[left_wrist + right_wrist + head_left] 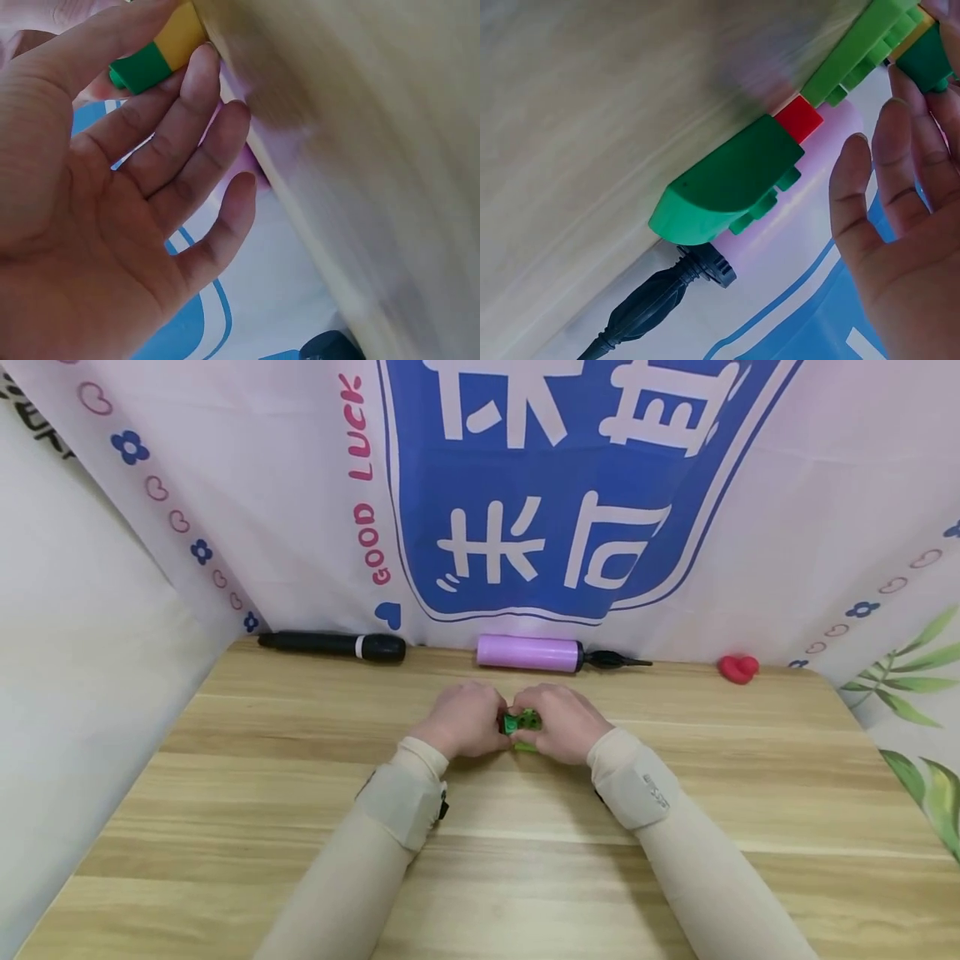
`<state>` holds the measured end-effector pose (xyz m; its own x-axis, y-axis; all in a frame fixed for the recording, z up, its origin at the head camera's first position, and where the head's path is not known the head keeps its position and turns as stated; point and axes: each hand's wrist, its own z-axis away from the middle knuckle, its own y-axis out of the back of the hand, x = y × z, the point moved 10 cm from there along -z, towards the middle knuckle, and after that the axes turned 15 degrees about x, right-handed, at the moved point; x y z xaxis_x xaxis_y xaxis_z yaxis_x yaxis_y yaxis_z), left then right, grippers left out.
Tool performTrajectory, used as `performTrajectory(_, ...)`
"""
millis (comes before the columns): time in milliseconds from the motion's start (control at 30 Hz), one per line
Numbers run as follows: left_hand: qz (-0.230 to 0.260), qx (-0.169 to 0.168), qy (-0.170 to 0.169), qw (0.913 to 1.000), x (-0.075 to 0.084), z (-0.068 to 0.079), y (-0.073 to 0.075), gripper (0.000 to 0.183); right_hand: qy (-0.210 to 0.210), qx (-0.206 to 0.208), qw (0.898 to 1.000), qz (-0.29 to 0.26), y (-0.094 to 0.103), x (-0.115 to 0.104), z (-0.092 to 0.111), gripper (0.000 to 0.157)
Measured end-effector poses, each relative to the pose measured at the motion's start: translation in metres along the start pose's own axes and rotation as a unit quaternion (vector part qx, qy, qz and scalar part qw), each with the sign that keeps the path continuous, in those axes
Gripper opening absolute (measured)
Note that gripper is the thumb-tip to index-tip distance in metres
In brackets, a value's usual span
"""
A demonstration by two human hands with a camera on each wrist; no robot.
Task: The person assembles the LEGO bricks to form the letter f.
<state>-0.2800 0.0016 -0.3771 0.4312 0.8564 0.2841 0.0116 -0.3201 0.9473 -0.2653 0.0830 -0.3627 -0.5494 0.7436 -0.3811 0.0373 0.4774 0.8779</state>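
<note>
Both hands meet over a small group of toy building bricks near the back of the table. My left hand pinches a yellow brick between thumb and fingertips, its other fingers loosely spread. Beside the yellow one is a dark green brick, pinched by the fingertips of my right hand. A light green studded brick is close below them on the table. Past it lie a red brick and a curved green brick, both hidden under the right hand in the head view.
A purple hand pump with a black nozzle lies along the back edge behind the hands. To its left is a black, microphone-like stick; a red rubber duck sits at right. A printed cloth hangs behind the wooden table.
</note>
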Motion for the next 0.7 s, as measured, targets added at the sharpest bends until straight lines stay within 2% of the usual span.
performTrajectory(300,-0.003,0.012,0.011,0.9999,-0.005,0.001,0.004,0.027,0.012,0.019,1.0,0.016,0.005,-0.01,-0.002,0.025)
performTrajectory(433,-0.004,0.009,0.008,0.9999,-0.005,0.0,0.002,0.026,0.009,0.001,1.0,0.014,0.004,-0.006,-0.002,0.027)
performTrajectory(567,-0.004,-0.004,0.016,0.9999,-0.005,0.002,-0.001,0.026,-0.02,-0.043,0.998,-0.028,0.011,0.009,-0.003,0.032)
performTrajectory(700,-0.003,-0.015,0.024,0.9996,-0.005,0.003,-0.001,0.025,-0.078,-0.028,0.996,-0.03,0.039,0.035,-0.01,0.035)
